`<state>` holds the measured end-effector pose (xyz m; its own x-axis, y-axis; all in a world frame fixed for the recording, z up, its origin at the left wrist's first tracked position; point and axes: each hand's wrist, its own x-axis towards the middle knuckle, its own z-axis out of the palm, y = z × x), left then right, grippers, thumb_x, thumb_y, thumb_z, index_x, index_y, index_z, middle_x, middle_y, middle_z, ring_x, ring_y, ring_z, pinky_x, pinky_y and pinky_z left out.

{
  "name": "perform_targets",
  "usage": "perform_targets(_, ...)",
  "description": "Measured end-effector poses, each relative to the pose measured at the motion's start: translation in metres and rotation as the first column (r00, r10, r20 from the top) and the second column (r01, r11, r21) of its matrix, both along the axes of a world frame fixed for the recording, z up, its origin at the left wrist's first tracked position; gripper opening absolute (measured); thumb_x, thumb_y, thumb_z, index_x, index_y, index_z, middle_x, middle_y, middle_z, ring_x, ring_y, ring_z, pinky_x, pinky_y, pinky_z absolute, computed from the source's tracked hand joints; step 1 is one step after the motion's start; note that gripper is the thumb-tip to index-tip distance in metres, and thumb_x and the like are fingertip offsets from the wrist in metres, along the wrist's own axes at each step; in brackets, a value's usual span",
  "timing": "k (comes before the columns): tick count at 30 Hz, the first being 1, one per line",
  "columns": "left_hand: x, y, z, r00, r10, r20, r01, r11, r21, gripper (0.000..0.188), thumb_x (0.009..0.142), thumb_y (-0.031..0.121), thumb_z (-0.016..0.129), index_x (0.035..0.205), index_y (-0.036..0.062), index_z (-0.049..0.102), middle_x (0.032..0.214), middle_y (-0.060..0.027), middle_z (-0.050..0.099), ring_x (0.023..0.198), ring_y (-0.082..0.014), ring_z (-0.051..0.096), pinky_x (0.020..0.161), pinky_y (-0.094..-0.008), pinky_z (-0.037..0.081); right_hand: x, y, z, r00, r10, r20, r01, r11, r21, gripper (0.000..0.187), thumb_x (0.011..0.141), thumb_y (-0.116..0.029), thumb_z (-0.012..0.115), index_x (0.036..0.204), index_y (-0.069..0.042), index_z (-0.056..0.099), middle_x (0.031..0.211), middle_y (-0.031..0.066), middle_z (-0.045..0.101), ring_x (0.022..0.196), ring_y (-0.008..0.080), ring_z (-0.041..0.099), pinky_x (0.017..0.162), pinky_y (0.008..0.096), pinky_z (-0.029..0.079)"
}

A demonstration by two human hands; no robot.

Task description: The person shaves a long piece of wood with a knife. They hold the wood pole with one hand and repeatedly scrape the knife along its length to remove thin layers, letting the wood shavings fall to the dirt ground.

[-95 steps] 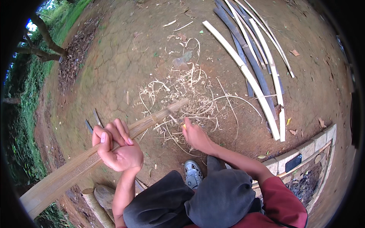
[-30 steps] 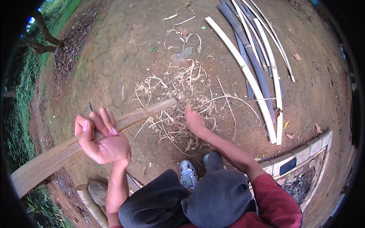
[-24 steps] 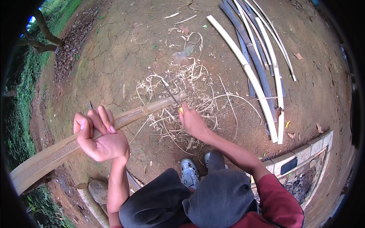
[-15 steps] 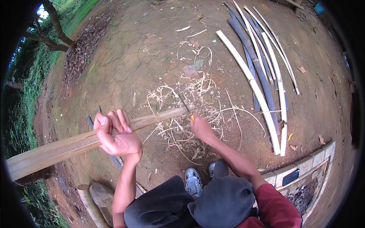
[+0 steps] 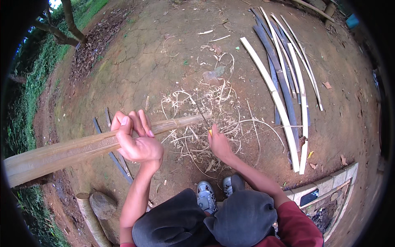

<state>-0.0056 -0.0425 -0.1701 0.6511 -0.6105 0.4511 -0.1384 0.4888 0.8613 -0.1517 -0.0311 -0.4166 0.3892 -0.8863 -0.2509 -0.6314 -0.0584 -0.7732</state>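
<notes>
The bamboo strip [image 5: 61,155] is held slantwise by the left hand [image 5: 140,142], whose fingers are half curled around it. The yellow handle of a knife [image 5: 203,114] is gripped tightly by the right hand [image 5: 220,144]. The strip's narrow end is crossed by the blade, above shavings [image 5: 197,153] scattered on the ground [image 5: 123,86], well apart from its grassy edge.

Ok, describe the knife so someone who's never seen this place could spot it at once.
Look for the pile of pale shavings on the dirt. Over it, the right hand holds the knife across the end of a long strip. Its straight, dark blade and yellow handle set it apart from the shavings.
</notes>
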Motion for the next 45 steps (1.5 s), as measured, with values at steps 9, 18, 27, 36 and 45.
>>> perform_targets(9, -0.008, 0.004, 0.005, 0.996, -0.029, -0.087, 0.031, 0.999, 0.028, 0.024, 0.090, 0.016, 0.034, 0.068, 0.0106, 0.028, 0.048, 0.0003, 0.022, 0.040, -0.0102, 0.021, 0.039, -0.0241, 0.021, -0.027, -0.010, -0.027, 1.000, 0.029, -0.011, -0.028, 0.997, 0.071, 0.030, 0.091, -0.017, 0.047, 0.102, 0.012, 0.045, 0.067, 0.0298, 0.060, 0.069, 0.0455, 0.063, 0.064, 0.0519, 0.052)
perform_targets(18, -0.028, 0.010, 0.016, 0.989, -0.150, -0.018, 0.151, 0.987, 0.056, 0.025, 0.088, 0.018, 0.040, 0.067, 0.0101, 0.029, 0.047, 0.0004, 0.025, 0.041, -0.0087, 0.021, 0.039, -0.0238, 0.019, -0.032, 0.027, 0.025, 0.994, 0.043, 0.099, -0.050, 0.996, 0.070, 0.028, 0.088, -0.011, 0.050, 0.105, 0.010, 0.043, 0.068, 0.0297, 0.059, 0.067, 0.0469, 0.061, 0.063, 0.0532, 0.047)
perform_targets(27, -0.017, 0.009, 0.016, 0.936, -0.346, -0.073, 0.348, 0.937, 0.025, 0.021, 0.085, 0.015, 0.041, 0.067, 0.0100, 0.031, 0.046, 0.0006, 0.027, 0.041, -0.0088, 0.022, 0.042, -0.0239, 0.020, -0.028, 0.023, 0.080, 0.981, 0.099, 0.168, -0.117, 0.988, 0.099, 0.023, 0.090, -0.009, 0.049, 0.100, 0.010, 0.043, 0.065, 0.0264, 0.060, 0.065, 0.0440, 0.061, 0.061, 0.0514, 0.047)
perform_targets(36, 0.001, 0.014, 0.012, 0.980, -0.189, -0.069, 0.190, 0.982, 0.017, 0.024, 0.086, 0.018, 0.039, 0.065, 0.0123, 0.027, 0.049, 0.0005, 0.024, 0.042, -0.0099, 0.023, 0.041, -0.0238, 0.018, -0.014, 0.020, 0.081, 0.983, 0.127, 0.129, -0.134, 0.990, 0.045, 0.018, 0.088, -0.005, 0.048, 0.095, 0.011, 0.044, 0.064, 0.0273, 0.060, 0.063, 0.0416, 0.064, 0.060, 0.0494, 0.051)
perform_targets(45, -0.017, 0.020, 0.010, 0.973, -0.225, -0.053, 0.224, 0.974, -0.030, 0.023, 0.086, 0.016, 0.042, 0.068, 0.0103, 0.030, 0.047, -0.0007, 0.028, 0.041, -0.0109, 0.025, 0.039, -0.0227, 0.021, -0.019, 0.019, 0.083, 0.984, 0.119, 0.131, -0.129, 0.989, 0.071, 0.025, 0.087, -0.003, 0.048, 0.101, 0.017, 0.046, 0.060, 0.0229, 0.059, 0.059, 0.0383, 0.064, 0.056, 0.0470, 0.051)
